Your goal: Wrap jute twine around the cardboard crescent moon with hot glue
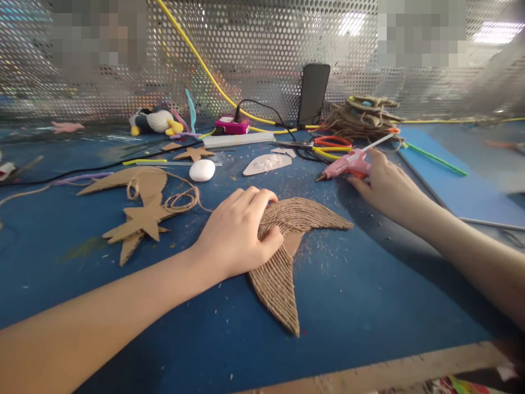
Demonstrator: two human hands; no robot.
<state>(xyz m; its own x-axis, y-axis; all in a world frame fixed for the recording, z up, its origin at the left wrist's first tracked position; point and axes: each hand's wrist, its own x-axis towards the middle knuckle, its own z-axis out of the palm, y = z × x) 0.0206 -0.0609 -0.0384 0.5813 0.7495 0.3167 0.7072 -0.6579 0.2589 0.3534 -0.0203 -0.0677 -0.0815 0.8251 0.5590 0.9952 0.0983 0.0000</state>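
Observation:
Rows of brown twine cover most of a crescent-shaped cardboard piece (274, 279), with a bare strip along its inner curve. My left hand (240, 232) is closed over the middle of this crescent, thumb and fingers pressed on it. Twine trails from there to a loose coil (180, 201) at the left. At the right, my right hand (388, 183) is wrapped round the handle of a pink hot glue gun (348, 164), whose nozzle points left above the table. A white glue stick (379, 141) sticks out of its back.
Cardboard crescent and star cutouts (141, 221) lie at the left. Behind are a white egg-shaped object (202, 171), scissors (334, 148), a white oval scrap (267, 163), a pink power box (232, 125) and a phone (313, 94). A blue board (463, 175) lies at the right.

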